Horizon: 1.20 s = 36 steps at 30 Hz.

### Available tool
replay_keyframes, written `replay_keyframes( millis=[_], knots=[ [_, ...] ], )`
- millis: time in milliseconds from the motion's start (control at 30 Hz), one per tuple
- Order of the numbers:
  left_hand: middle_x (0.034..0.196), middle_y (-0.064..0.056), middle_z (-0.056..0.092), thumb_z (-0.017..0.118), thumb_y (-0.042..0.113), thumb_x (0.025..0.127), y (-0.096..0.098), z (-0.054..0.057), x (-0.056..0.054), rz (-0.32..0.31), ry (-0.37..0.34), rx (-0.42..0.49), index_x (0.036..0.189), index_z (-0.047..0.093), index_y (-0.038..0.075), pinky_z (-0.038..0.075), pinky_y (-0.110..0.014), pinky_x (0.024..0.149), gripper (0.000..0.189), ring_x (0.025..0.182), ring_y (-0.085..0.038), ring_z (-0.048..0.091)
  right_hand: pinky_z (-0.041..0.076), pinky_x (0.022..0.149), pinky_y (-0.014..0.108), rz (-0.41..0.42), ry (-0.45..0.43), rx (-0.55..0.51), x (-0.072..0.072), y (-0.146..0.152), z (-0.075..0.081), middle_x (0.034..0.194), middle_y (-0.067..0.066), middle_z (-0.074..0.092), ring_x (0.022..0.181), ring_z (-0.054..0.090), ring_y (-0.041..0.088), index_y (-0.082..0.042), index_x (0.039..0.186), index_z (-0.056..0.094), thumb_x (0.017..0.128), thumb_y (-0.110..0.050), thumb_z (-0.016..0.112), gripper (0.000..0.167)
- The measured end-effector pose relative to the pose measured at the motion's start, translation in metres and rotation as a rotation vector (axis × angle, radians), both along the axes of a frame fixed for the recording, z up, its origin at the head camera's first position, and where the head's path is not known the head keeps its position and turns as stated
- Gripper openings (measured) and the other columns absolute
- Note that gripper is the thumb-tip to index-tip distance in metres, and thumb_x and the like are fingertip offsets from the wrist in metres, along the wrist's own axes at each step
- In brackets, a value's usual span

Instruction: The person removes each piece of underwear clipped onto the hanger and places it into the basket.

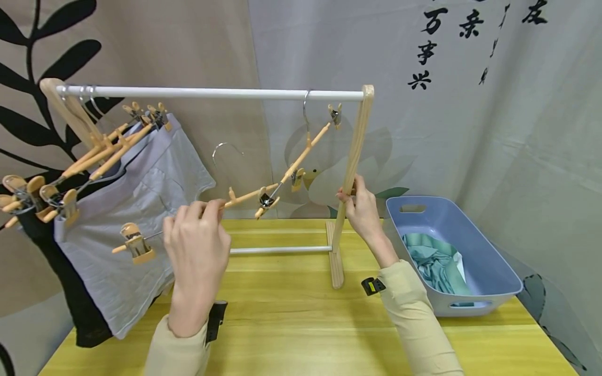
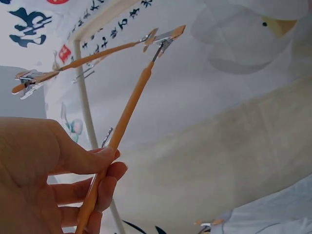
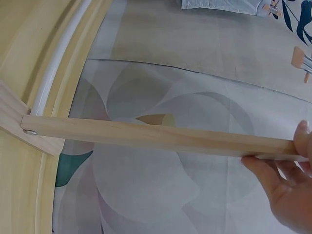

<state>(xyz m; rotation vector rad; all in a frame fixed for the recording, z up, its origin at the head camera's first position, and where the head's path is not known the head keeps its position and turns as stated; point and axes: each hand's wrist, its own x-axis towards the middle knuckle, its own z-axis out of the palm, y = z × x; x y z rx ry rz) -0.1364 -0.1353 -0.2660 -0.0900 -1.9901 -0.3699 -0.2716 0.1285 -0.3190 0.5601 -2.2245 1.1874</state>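
My left hand (image 1: 196,245) pinches a wooden clip hanger (image 2: 129,109) by its bar, between thumb and fingers. The hanger is off the rail, its metal hook pointing up and no garment in its clips. My right hand (image 1: 361,211) holds the upright wooden post (image 3: 146,134) of a clothes rack, thumb on one side and fingers on the other. Close to that post, a second clip hanger (image 1: 301,159) hangs bare from the white rail (image 1: 211,94). At the rail's left end, several hangers carry a light grey garment (image 1: 141,193) and a black garment (image 1: 61,271).
A blue plastic basket (image 1: 486,266) stands on the table (image 1: 291,324) at the right, with green cloth (image 1: 430,261) inside. Low across the rack runs a white crossbar (image 1: 282,250). Behind everything hangs a printed curtain (image 1: 470,136).
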Motion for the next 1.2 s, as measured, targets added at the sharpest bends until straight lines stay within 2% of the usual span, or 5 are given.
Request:
replay_keyframes(
  millis=[300,600,1033,1200],
  knots=[
    [0.081,-0.022,0.067,0.055,0.0,0.09,0.002,0.017,-0.004,0.023,0.02,-0.013,0.09,0.071,-0.001,0.038,-0.05,0.067,0.016,0.07,-0.041,0.056,0.057,0.071,0.047,0.003,0.026,0.004,-0.001,0.0,-0.001,0.098,0.022,0.066,0.09,0.066,0.035,0.005,0.126,0.043,0.091,-0.005,0.059,0.039],
    [0.083,-0.021,0.067,0.05,0.001,0.091,0.002,0.034,-0.01,0.056,0.041,-0.089,0.093,0.07,-0.001,0.039,-0.05,0.071,0.02,0.074,-0.04,0.055,0.057,0.071,0.046,0.009,0.029,0.008,-0.002,0.001,-0.002,0.097,0.021,0.066,0.09,0.066,0.034,0.003,0.125,0.043,0.092,-0.008,0.058,0.037],
    [0.086,-0.021,0.067,0.053,0.0,0.09,0.014,0.06,-0.022,0.035,0.09,-0.105,0.097,0.07,0.0,0.039,-0.05,0.074,0.019,0.077,-0.04,0.055,0.057,0.071,0.046,0.004,0.026,0.017,-0.001,0.001,-0.001,0.098,0.022,0.066,0.091,0.067,0.035,0.004,0.126,0.043,0.092,-0.009,0.058,0.039],
    [0.086,-0.02,0.067,0.054,0.002,0.09,0.019,0.067,-0.027,0.022,0.105,-0.113,0.097,0.07,0.001,0.04,-0.049,0.074,0.017,0.077,-0.039,0.055,0.057,0.07,0.047,0.004,0.021,0.017,-0.001,0.002,-0.002,0.098,0.023,0.066,0.091,0.067,0.035,0.004,0.126,0.043,0.092,-0.009,0.058,0.039]
  ],
)
